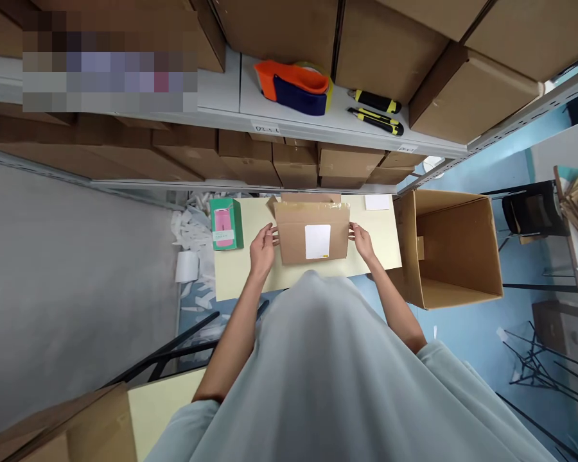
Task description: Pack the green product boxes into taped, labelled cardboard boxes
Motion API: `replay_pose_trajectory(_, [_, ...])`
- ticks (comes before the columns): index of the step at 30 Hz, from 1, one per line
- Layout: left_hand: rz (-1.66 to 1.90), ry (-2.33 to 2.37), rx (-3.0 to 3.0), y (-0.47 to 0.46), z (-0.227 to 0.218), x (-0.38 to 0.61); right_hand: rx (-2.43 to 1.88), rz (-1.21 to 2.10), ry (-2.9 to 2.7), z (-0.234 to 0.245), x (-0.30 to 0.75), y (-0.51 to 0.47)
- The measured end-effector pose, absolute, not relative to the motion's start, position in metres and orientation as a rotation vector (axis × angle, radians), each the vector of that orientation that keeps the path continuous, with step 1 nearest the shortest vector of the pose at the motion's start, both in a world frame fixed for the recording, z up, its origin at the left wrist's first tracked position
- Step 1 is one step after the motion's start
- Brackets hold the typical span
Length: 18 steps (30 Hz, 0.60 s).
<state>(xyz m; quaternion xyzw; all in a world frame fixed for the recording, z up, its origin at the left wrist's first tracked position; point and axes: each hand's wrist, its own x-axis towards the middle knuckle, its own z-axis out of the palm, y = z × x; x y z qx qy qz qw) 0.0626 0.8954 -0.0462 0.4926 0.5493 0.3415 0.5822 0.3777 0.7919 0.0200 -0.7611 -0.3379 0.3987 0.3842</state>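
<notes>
The left hand [262, 250] and the right hand [363, 242] each gripped one side of the small carton [293, 239], fingers curled on its edges; the carton sat on the counter [241, 276], label upward, tape across its far flap appearing wrinkled. Probable faults: uneven side pressure could have buckled the walls or lifted the tape; a shove leftward could have struck the green box [226, 223]; a slide rightward could have carried it over the counter edge beside the open carton [447, 250].
</notes>
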Motion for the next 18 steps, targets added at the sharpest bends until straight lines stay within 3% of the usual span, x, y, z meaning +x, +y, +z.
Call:
replay_pose_trajectory(9, [0.653,1.469,0.985,0.862,-0.031,0.037,-2.019,1.128,-0.800,0.032,0.353,0.762])
replay_pose_trajectory(18, [0.749,1.481,1.435,0.883,0.008,0.041,-2.391,0.751,-1.179,0.044,0.333,0.814])
